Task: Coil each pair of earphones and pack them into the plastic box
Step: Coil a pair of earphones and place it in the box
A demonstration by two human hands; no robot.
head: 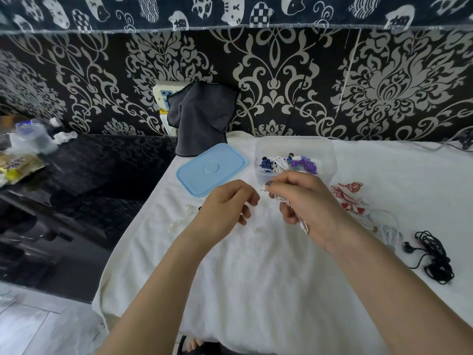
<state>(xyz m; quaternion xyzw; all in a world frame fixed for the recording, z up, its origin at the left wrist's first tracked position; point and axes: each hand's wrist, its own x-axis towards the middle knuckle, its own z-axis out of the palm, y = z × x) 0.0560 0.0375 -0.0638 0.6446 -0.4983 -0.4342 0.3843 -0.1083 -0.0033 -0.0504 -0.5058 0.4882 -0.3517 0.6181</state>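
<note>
While my right hand point(302, 198) pinches a bundle of thin white and red-striped earphone cord point(294, 208) just in front of the plastic box point(325, 147), my left hand point(225, 203) hangs beside it, fingers loosely curled, holding nothing. Box: clear, rounded rectangle, standing on a soft white towel point(256, 278); it holds 3 coiled pairs, blue point(266, 163), white point(280, 163) and purple point(305, 165). Lid point(211, 169): pale blue, flat, rounded corners, lying left of the box. Right of my right hand lie red-and-white striped earphones point(345, 194), then white earphones point(389, 231), then a loose black tangle point(435, 257). Small translucent ear tips point(189, 208) are scattered by my left hand. Dark grey cloth point(202, 116) hangs behind the lid.
</note>
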